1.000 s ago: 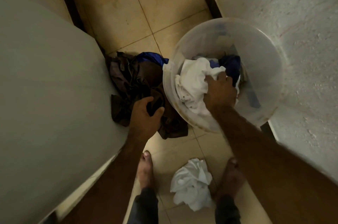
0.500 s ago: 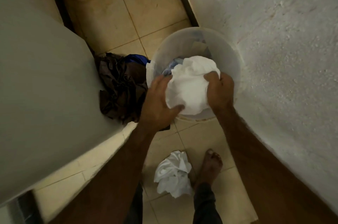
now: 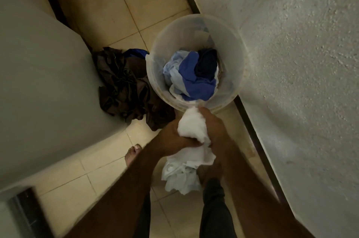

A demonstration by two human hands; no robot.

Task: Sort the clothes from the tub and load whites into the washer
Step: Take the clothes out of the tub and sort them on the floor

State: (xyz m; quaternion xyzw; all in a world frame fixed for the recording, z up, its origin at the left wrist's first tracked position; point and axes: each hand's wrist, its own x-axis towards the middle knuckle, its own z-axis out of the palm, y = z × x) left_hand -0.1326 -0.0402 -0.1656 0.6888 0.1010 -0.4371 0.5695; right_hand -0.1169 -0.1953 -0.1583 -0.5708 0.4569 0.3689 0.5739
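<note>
A translucent round tub (image 3: 229, 43) stands on the tiled floor against the right wall. Inside it lie a light blue cloth (image 3: 172, 70), a bright blue cloth (image 3: 196, 82) and a dark navy one (image 3: 207, 60). Just in front of the tub's near rim, my left hand (image 3: 172, 136) and my right hand (image 3: 213, 127) both grip a bunched white garment (image 3: 191, 127). Its loose end hangs below my hands. Under it, a white clothes pile (image 3: 180, 177) lies on the floor between my feet.
A heap of dark brown clothes (image 3: 124, 86) with a blue piece (image 3: 136, 53) behind it lies left of the tub. A large pale appliance body (image 3: 38, 82) fills the left side. A rough white wall (image 3: 301, 62) closes the right. The beige tile strip (image 3: 136, 8) between them is narrow.
The white garment has come out of the tub, held in both hands, and moved toward me over the white pile. The blue clothes in the tub are now uncovered.
</note>
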